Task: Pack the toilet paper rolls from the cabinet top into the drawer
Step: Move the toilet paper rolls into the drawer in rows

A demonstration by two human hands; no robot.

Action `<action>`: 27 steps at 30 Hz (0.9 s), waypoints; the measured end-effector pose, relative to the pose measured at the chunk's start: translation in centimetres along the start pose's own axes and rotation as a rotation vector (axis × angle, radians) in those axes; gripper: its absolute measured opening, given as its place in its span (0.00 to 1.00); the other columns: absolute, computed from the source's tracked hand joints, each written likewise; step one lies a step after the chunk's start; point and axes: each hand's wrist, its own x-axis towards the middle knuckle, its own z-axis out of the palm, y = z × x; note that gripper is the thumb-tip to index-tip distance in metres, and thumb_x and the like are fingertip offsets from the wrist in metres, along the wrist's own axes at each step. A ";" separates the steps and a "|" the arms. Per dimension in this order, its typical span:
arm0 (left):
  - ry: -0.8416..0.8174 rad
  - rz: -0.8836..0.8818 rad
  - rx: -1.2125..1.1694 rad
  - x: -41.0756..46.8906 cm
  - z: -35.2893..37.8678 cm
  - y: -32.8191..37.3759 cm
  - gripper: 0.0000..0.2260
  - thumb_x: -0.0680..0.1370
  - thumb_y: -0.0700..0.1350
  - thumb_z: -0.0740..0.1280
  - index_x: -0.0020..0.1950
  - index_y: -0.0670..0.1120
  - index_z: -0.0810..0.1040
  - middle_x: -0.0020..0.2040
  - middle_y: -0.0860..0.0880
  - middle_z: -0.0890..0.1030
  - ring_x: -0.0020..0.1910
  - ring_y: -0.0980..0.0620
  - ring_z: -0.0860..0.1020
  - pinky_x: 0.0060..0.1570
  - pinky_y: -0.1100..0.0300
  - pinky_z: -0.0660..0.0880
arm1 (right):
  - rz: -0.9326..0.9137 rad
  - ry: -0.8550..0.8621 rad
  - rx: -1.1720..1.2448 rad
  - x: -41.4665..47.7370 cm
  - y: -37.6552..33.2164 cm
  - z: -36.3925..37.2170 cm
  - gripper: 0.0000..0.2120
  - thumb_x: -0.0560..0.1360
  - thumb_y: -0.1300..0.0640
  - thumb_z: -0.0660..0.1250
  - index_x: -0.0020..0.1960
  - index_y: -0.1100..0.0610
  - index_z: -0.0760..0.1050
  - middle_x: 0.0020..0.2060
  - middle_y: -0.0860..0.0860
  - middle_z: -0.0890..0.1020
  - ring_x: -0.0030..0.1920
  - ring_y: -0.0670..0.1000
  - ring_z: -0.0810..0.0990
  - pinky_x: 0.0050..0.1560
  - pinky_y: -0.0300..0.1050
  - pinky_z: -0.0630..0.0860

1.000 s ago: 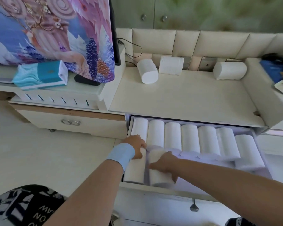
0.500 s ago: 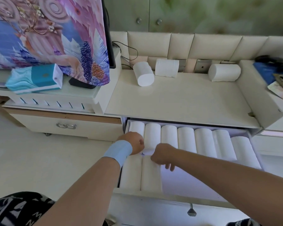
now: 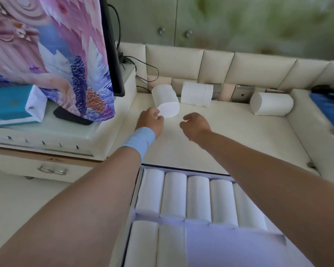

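Three white toilet paper rolls lie on the cream cabinet top (image 3: pixel 229 135): a left roll (image 3: pixel 165 101) with its round end facing me, a middle roll (image 3: pixel 197 94) against the back padding, and a right roll (image 3: pixel 271 106) on its side. My left hand (image 3: pixel 150 123), with a blue wristband, has its fingertips at the left roll's near end, not closed around it. My right hand (image 3: pixel 196 125) hovers just right of that roll, fingers curled and apart, holding nothing. Below, the open drawer (image 3: pixel 239 245) holds a back row of several rolls (image 3: pixel 175 195) and two rolls (image 3: pixel 156 245) in front.
A screen draped with a floral cloth (image 3: pixel 52 54) stands on the raised left cabinet, beside a teal tissue pack (image 3: pixel 10 105). Black cables (image 3: pixel 143 68) run behind the left roll. A raised padded ledge with blue items (image 3: pixel 324 108) borders the right side.
Both hands have left the rolls in the drawer and reached up over the cabinet top to the left roll. My view has moved closer and higher.
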 end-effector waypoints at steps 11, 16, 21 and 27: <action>-0.149 -0.147 -0.323 7.2 2.2 0.1 0.27 0.76 0.55 0.56 0.76 0.57 0.63 0.71 0.49 0.73 0.66 0.41 0.73 0.65 0.48 0.71 | 0.098 -0.103 0.508 7.7 -1.4 3.3 0.31 0.84 0.56 0.59 0.82 0.50 0.50 0.74 0.50 0.66 0.54 0.52 0.70 0.65 0.56 0.76; -0.127 -0.131 -0.384 7.6 2.8 -0.7 0.19 0.74 0.55 0.56 0.53 0.43 0.77 0.56 0.40 0.79 0.55 0.41 0.77 0.62 0.43 0.75 | 0.076 -0.042 0.548 9.0 -0.9 4.2 0.31 0.81 0.53 0.56 0.81 0.42 0.51 0.72 0.50 0.69 0.62 0.59 0.76 0.61 0.56 0.77; -0.033 -0.177 -0.413 7.4 2.6 -1.0 0.18 0.67 0.58 0.60 0.34 0.45 0.78 0.46 0.38 0.85 0.48 0.37 0.83 0.53 0.40 0.80 | 0.216 0.051 0.412 8.4 -0.6 4.1 0.27 0.76 0.35 0.53 0.63 0.52 0.75 0.62 0.56 0.76 0.55 0.58 0.75 0.48 0.51 0.72; -0.186 -0.300 -0.356 3.6 2.3 -1.4 0.31 0.65 0.63 0.70 0.60 0.43 0.76 0.53 0.44 0.83 0.45 0.43 0.83 0.42 0.55 0.80 | 0.308 -0.099 0.427 5.4 0.9 2.4 0.30 0.72 0.36 0.71 0.63 0.58 0.75 0.52 0.53 0.81 0.54 0.56 0.81 0.60 0.52 0.79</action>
